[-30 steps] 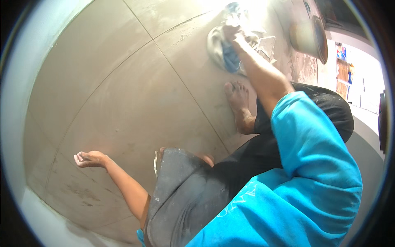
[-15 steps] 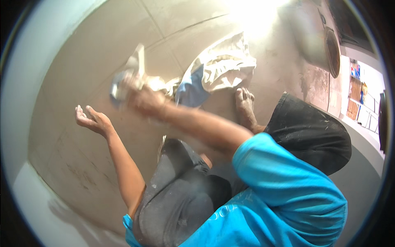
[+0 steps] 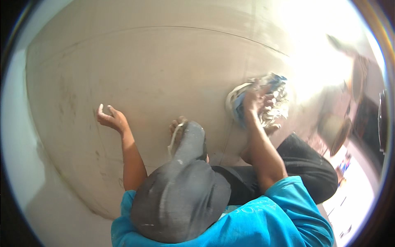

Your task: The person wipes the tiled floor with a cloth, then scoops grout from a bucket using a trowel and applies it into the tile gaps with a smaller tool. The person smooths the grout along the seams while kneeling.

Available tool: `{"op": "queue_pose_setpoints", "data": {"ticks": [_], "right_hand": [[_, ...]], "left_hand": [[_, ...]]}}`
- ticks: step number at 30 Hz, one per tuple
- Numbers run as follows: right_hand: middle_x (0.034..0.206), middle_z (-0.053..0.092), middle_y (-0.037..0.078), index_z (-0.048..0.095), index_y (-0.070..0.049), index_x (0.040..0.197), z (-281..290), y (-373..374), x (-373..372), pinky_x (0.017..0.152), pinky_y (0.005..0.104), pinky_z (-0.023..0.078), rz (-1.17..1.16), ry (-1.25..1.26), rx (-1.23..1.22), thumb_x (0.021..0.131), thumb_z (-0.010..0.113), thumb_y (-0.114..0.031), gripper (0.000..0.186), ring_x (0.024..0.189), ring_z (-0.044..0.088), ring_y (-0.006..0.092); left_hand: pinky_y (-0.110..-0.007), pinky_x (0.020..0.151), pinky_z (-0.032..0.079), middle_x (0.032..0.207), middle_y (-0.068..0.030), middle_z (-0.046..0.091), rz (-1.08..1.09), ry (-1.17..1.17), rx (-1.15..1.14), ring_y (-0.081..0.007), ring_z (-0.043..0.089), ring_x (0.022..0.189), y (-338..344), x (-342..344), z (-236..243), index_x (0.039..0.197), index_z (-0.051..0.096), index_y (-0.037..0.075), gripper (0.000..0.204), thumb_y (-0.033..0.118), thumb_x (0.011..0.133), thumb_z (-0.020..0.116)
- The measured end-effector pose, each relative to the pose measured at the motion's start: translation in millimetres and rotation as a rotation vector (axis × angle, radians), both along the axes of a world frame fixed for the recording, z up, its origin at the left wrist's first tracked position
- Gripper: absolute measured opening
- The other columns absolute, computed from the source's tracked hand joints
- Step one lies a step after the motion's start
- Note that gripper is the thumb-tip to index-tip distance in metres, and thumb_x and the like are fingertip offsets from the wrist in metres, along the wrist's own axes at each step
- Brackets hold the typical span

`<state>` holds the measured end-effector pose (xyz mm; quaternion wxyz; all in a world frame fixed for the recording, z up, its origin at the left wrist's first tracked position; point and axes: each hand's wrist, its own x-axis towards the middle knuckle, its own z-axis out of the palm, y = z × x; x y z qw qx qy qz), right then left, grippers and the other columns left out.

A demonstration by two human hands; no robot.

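Note:
My right hand (image 3: 257,100) presses on a bunched cream and blue cloth (image 3: 280,109) on the floor at the right of centre. Its fingers curl over the folds, which hide part of them. Off to the left, my left hand (image 3: 113,120) hangs over the floor, holding nothing, with thumb and fingers apart.
Tiles with thin joint lines make up the grey-beige floor (image 3: 152,74). A pale wall (image 3: 15,136) curves along the left. Two round buckets (image 3: 335,131) (image 3: 358,80) stand at the right, near strong glare. My bare foot (image 3: 176,127) shows beside my bent knee.
My right hand has swept from the left across to the right with the cloth, which is now bunched under it. My view has turned; the left hand still hangs open at the left.

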<state>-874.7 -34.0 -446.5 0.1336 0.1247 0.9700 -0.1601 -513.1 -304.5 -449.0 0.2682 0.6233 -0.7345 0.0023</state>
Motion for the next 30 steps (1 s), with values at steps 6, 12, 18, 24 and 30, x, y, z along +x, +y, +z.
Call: {"op": "queue_pose_setpoints", "data": {"ticks": [6,12,18,24,30], "right_hand": [[0.139,0.033,0.029,0.037,-0.002,0.137,-90.5,-131.1,146.1,0.096,0.0587,0.032,0.826,0.400,-0.268,0.085,0.042,-0.025,0.058,0.121,0.038,0.0442],[0.138,0.041,0.014,0.062,-0.018,0.116,-65.4,-122.3,256.8,0.099,0.0562,0.031,1.910,0.271,-0.400,0.079,0.054,-0.030,0.039,0.122,0.040,0.0391],[0.145,0.036,0.017,0.069,-0.017,0.108,-63.6,-33.6,123.6,0.106,0.0579,0.025,1.426,0.481,-0.413,0.075,0.072,-0.043,0.042,0.134,0.028,0.0414],[0.130,0.043,0.022,0.036,-0.001,0.134,-140.8,-45.5,23.7,0.096,0.0534,0.036,0.601,0.642,-0.149,0.084,0.061,-0.053,0.076,0.115,0.042,0.0424],[0.128,0.051,0.022,0.040,-0.006,0.137,-193.7,-100.6,88.3,0.098,0.0510,0.034,1.082,0.551,-0.191,0.098,0.042,-0.031,0.046,0.118,0.042,0.0434]], "left_hand": [[-0.048,0.098,0.032,0.124,-0.0182,0.046,0.301,0.118,0.072,-0.0358,0.039,0.118,78.7,45.8,-16.3,0.120,0.049,0.003,0.035,0.020,0.090,0.052],[-0.050,0.102,0.031,0.122,-0.0196,0.046,0.203,0.012,0.027,-0.0359,0.040,0.119,106.2,92.3,-7.7,0.120,0.050,0.001,0.036,0.020,0.089,0.053],[-0.048,0.099,0.036,0.122,-0.0189,0.047,0.488,0.018,0.074,-0.0344,0.041,0.120,95.5,234.2,-46.6,0.119,0.050,0.001,0.035,0.018,0.089,0.056],[-0.046,0.097,0.039,0.122,-0.0172,0.049,0.461,-0.188,0.096,-0.0343,0.046,0.116,69.5,313.8,-144.6,0.120,0.050,0.004,0.032,0.017,0.091,0.057],[-0.047,0.098,0.040,0.126,-0.0189,0.047,0.552,-0.276,0.080,-0.0349,0.045,0.118,52.3,347.7,-216.8,0.125,0.044,-0.001,0.037,0.019,0.095,0.051]]}}
